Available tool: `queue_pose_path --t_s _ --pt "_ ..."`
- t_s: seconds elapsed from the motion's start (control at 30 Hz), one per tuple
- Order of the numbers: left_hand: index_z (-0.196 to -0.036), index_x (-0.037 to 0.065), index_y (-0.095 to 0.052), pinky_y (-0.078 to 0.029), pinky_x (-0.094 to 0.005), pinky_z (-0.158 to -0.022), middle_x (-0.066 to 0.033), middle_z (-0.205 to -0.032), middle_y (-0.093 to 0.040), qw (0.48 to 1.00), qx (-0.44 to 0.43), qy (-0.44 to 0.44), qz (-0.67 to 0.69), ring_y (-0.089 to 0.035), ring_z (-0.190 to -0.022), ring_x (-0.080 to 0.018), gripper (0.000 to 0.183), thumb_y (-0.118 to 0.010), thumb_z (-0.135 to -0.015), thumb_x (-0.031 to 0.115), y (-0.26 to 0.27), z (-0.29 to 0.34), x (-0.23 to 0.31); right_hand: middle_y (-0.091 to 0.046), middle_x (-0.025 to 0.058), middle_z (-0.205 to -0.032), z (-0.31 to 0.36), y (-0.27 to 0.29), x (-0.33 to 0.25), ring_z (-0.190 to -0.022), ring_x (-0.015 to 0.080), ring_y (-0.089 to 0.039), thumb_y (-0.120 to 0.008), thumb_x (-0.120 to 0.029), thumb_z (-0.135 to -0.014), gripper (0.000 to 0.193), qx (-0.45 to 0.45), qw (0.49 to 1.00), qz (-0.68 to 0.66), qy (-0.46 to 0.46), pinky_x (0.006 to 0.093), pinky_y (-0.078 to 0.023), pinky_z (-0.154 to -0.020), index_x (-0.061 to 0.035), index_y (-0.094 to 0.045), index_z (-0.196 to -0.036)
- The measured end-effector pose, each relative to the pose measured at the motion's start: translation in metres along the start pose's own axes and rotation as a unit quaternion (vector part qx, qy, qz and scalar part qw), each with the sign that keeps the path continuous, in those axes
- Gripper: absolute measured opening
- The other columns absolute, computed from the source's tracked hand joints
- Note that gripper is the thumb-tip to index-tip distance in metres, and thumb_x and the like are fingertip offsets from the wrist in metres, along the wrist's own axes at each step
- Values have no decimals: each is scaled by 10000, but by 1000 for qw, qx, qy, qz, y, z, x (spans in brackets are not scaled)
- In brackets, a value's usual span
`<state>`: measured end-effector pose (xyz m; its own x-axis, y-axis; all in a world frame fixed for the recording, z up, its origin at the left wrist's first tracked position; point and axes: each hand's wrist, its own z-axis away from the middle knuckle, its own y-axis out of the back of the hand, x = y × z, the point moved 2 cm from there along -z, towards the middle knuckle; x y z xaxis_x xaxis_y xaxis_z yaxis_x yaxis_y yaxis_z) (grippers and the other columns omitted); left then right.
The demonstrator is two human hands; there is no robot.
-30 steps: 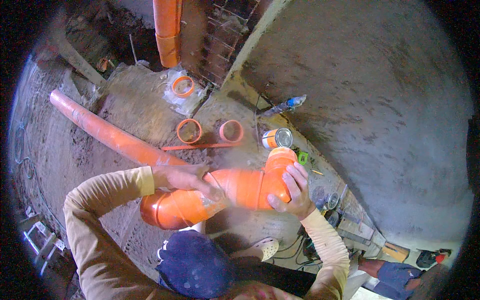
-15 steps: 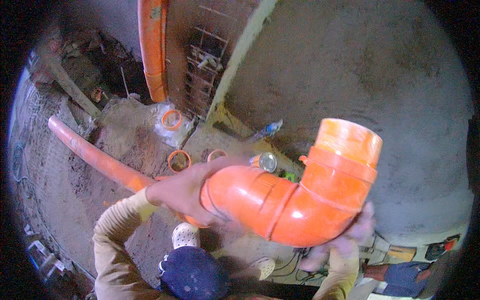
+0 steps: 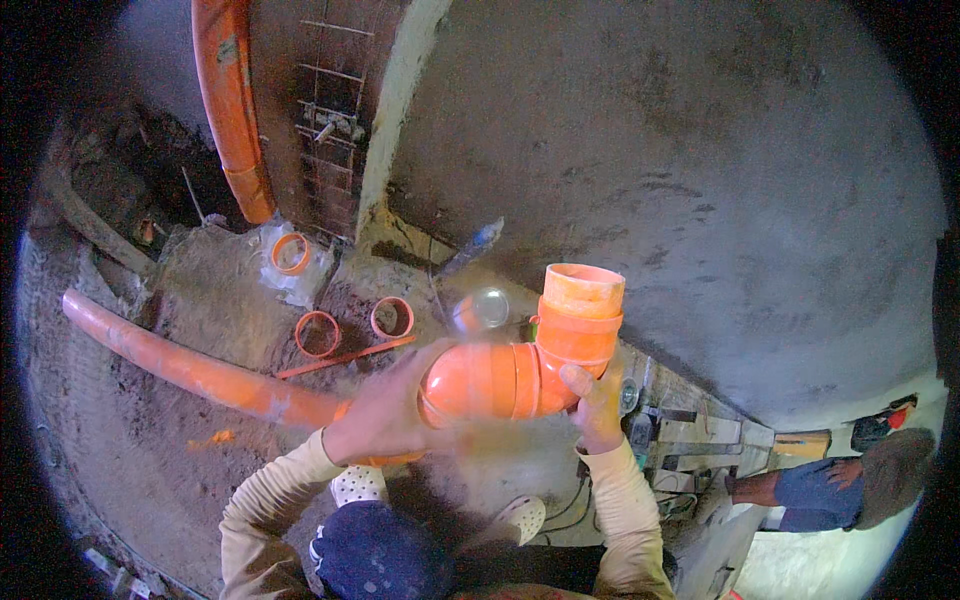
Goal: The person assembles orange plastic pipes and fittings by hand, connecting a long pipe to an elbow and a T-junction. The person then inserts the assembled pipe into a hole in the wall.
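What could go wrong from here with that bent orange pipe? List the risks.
The bent orange plastic pipe might slip or twist, since just the left hand and right hand appear to hold it up. If dropped, it could strike the white perforated shoe below. The long orange plastic pipe on the ground could trip someone.

Long tan sleeves (image 3: 268, 512), snug cuffs (image 3: 318, 460), pale perforated clogs (image 3: 358, 485), bare hands (image 3: 378, 414)

The pipe fitting (image 3: 490, 382) is bright orange. At nine o'clock the long pipe (image 3: 190, 358) is a duller pinkish orange; at ten o'clock the upper pipe (image 3: 226, 110) is orange with greyish patches. The sleeves (image 3: 632, 520) are beige, the seven-o'clock shoe (image 3: 358, 487) whitish with dark dots, the two-o'clock wall (image 3: 700, 180) mottled grey.
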<state>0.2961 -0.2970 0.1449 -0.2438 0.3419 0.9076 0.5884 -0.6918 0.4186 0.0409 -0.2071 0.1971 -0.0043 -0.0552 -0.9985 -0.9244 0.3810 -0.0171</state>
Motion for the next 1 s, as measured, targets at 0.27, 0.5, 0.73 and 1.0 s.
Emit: queue_pose_path --t_s 0.27,0.5,0.73,1.0 --pt "-1534 133 -370 -514 -542 -993 -270 -1393 -561 988 -72 85 -111 -610 -1202 -477 1087 -844 -698 643 0 17 2 -618 135 -1356 12 -5 15 -1243 261 -616 -910 -377 -699 931 -19 992 108 59 408 -502 -1062 -15 -481 -1442" --pt "-1523 41 -369 -490 -507 -1056 -294 -1407 -551 999 23 35 27 -576 -1281 -456 1143 -881 -670 602 -16 35 -15 -581 99 -1404 13 -8 7 -1292 248 -577 -932 -457 -684 1001 50 994 86 54 399 -471 -1088 -55 -460 -1470" --pt "-1540 38 -360 -460 -462 -1119 -223 -1464 -541 997 39 66 21 -558 -1341 -384 1118 -937 -647 382 -12 25 -14 -590 91 -1384 20 -15 10 -1275 247 -585 -930 -426 -686 1003 39 998 -45 -5 402 -484 -1075 -55 -443 -1481" --pt "-1500 54 -392 -503 -517 -1027 -285 -1375 -591 997 4 70 34 -615 -1236 -455 1098 -861 -687 623 -10 27 -8 -566 91 -1420 18 -12 31 -1300 237 -566 -918 -421 -695 1002 59 998 -14 29 403 -474 -1085 -62 -434 -1495"
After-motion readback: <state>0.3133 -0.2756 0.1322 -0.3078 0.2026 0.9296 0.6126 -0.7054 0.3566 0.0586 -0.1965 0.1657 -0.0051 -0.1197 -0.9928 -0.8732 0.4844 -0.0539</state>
